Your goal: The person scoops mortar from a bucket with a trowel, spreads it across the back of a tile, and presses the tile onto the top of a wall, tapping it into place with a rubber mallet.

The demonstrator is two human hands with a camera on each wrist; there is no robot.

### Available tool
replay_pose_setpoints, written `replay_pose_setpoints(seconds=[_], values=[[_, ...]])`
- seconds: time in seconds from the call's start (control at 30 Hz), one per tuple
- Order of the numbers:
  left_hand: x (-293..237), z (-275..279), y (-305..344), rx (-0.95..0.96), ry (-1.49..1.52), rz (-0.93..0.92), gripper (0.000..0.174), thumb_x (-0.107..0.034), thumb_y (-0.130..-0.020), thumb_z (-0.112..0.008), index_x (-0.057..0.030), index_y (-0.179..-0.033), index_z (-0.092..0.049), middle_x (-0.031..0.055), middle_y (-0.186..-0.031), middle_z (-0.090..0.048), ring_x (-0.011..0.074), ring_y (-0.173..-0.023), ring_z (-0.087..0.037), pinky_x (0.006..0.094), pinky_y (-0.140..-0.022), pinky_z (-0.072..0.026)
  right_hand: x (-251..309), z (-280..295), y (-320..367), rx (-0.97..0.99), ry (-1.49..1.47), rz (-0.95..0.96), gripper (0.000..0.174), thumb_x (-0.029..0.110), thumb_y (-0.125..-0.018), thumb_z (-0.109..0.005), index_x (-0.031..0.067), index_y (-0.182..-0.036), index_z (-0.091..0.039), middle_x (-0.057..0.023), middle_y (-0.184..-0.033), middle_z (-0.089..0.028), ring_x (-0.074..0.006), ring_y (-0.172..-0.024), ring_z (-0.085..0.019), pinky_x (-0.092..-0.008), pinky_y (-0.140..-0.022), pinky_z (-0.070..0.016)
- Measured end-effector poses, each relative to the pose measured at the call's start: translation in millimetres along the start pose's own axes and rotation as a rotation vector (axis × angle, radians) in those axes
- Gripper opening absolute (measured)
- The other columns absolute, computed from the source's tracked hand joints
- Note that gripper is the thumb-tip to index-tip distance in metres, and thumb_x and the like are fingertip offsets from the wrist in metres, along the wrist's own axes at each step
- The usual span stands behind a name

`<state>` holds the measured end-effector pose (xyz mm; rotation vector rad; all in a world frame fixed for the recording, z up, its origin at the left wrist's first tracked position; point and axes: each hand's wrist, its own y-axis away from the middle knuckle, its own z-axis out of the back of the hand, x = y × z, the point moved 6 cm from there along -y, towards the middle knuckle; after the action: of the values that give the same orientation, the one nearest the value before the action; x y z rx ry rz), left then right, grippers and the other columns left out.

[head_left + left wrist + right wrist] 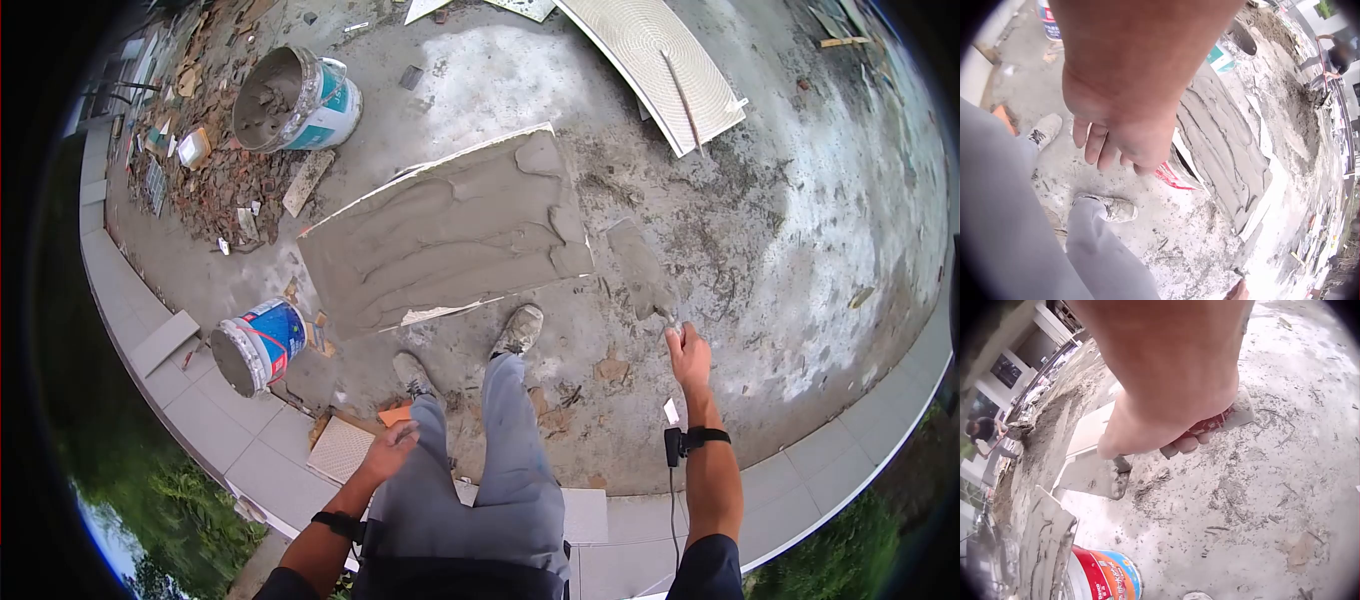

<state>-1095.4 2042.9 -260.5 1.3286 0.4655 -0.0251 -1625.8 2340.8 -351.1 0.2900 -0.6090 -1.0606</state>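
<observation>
My right hand (pixel 688 355) grips a trowel (pixel 640 268) out to the right side. In the right wrist view its red handle (pixel 1210 424) shows under the fingers, and the flat blade (pixel 1088 477) carries grey mortar. A large slab (pixel 445 232) lies before my feet, spread with wet mortar in wavy ridges, its pale edges bare in places. Beneath it, a red, white and blue bucket (pixel 1107 575) shows in the right wrist view. My left hand (pixel 390 452) hangs loosely curled by the left thigh, holding nothing.
A mortar bucket (pixel 295 100) stands tilted beside broken rubble (pixel 225 180). Another bucket (pixel 258 345) is at the left. Ribbed pale panels (pixel 665 70) lie at the far right. A tiled ledge (pixel 235 425) curves behind me. Another person (pixel 1338 59) works with a red-handled tool.
</observation>
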Motion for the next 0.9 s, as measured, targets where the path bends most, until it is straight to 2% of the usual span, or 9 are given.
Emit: replay_pose_setpoints(seconds=[0.07, 0.13, 0.3, 0.43, 0.5, 0.53, 0.67, 0.77, 0.9], values=[[3.8, 1.5, -1.4, 0.0, -0.005, 0.034, 0.037, -0.022, -0.097, -0.061, -0.0013, -0.128, -0.056, 0.0132, -0.122, -0.065, 0.0207, -0.113, -0.061, 0.0329, -0.098, -0.0465, 19.1, 8.9, -20.9, 0.037, -0.006, 0.039, 0.045, 0.05, -0.094, -0.055, 0.005, -0.089, -0.056, -0.0186, -0.068, -0.063, -0.0432, -0.069, -0.062, -0.0513, -0.061, -0.0458], [-1.2, 7.2, -2.4, -0.051, -0.063, 0.05, 0.037, -0.02, -0.096, -0.061, -0.0015, -0.127, -0.057, 0.0122, -0.121, -0.066, 0.0198, -0.113, -0.061, 0.0323, -0.098, -0.0467, 44.4, 6.2, -55.8, 0.104, 0.086, 0.188, 0.046, 0.051, -0.094, -0.056, 0.0051, -0.09, -0.057, -0.019, -0.071, -0.064, -0.0435, -0.07, -0.062, -0.0512, -0.062, -0.0459], [-20.2, 13.9, 16.3, -0.108, 0.039, 0.051, 0.037, -0.02, -0.096, -0.062, -0.0015, -0.128, -0.056, 0.0123, -0.12, -0.066, 0.0197, -0.112, -0.061, 0.0318, -0.097, -0.0469, 50.4, 10.7, -94.8, 0.04, 0.049, 0.08, 0.048, 0.054, -0.092, -0.057, 0.0063, -0.089, -0.056, -0.0177, -0.072, -0.064, -0.0414, -0.071, -0.063, -0.0489, -0.063, -0.0469], [-2.8, 7.8, 22.0, -0.132, 0.19, 0.055, 0.039, -0.021, -0.096, -0.062, 0.0, -0.129, -0.056, 0.0136, -0.12, -0.065, 0.02, -0.113, -0.06, 0.0319, -0.097, -0.0469, 93.7, 60.6, -80.9, 0.084, 0.199, 0.328, 0.038, 0.046, -0.089, -0.065, 0.0103, -0.087, -0.055, -0.0099, -0.074, -0.062, -0.0333, -0.07, -0.064, -0.0444, -0.061, -0.0488], [26.2, -1.5, 15.0, -0.126, 0.182, 0.056, 0.041, -0.022, -0.097, -0.062, 0.0008, -0.13, -0.055, 0.0145, -0.121, -0.064, 0.0205, -0.114, -0.059, 0.0324, -0.098, -0.0465, 122.4, 77.5, -82.2, 0.045, 0.463, 0.64, 0.037, 0.047, -0.085, -0.069, 0.0131, -0.086, -0.055, -0.0061, -0.077, -0.06, -0.0287, -0.069, -0.064, -0.041, -0.06, -0.0504], [26.2, -3.9, 13.3, -0.12, 0.151, 0.058, 0.042, -0.023, -0.097, -0.062, 0.0016, -0.13, -0.054, 0.0153, -0.121, -0.064, 0.021, -0.115, -0.059, 0.0328, -0.098, -0.0461, 135.7, 85.5, -91.9, -0.017, 0.512, 0.716, 0.038, 0.049, -0.084, -0.069, 0.0143, -0.087, -0.055, -0.0055, -0.077, -0.057, -0.0264, -0.069, -0.064, -0.0393, -0.06, -0.0512], [12.7, -9.0, 24.3, -0.118, 0.111, 0.106, 0.044, -0.024, -0.097, -0.061, 0.002, -0.131, -0.053, 0.0163, -0.123, -0.063, 0.0219, -0.117, -0.059, 0.0335, -0.1, -0.0449, 187.5, 112.1, -148.9, -0.106, 0.58, 0.725, 0.037, 0.049, -0.086, -0.067, 0.014, -0.088, -0.054, -0.0066, -0.077, -0.059, -0.0275, -0.069, -0.065, -0.0398, -0.061, -0.0519], [19.6, -12.1, 23.4, -0.125, 0.202, 0.037, 0.044, -0.024, -0.097, -0.061, 0.0022, -0.131, -0.053, 0.0161, -0.124, -0.063, 0.0221, -0.117, -0.059, 0.0337, -0.101, -0.044, 221.3, 124.0, -169.1, -0.117, 0.627, 0.698, 0.039, 0.051, -0.089, -0.063, 0.0131, -0.089, -0.054, -0.0081, -0.078, -0.062, -0.0286, -0.072, -0.067, -0.04, -0.064, -0.053], [18.6, -5.9, 21.2, -0.147, 0.212, 0.043, 0.042, -0.023, -0.097, -0.061, 0.0026, -0.13, -0.054, 0.0156, -0.124, -0.063, 0.0221, -0.116, -0.059, 0.0331, -0.1, -0.0449, 235.5, 128.3, -168.6, 0.022, 0.572, 0.558, 0.046, 0.054, -0.091, -0.059, 0.008, -0.092, -0.058, -0.0126, -0.077, -0.066, -0.0345, -0.074, -0.067, -0.0436, -0.066, -0.0528]])
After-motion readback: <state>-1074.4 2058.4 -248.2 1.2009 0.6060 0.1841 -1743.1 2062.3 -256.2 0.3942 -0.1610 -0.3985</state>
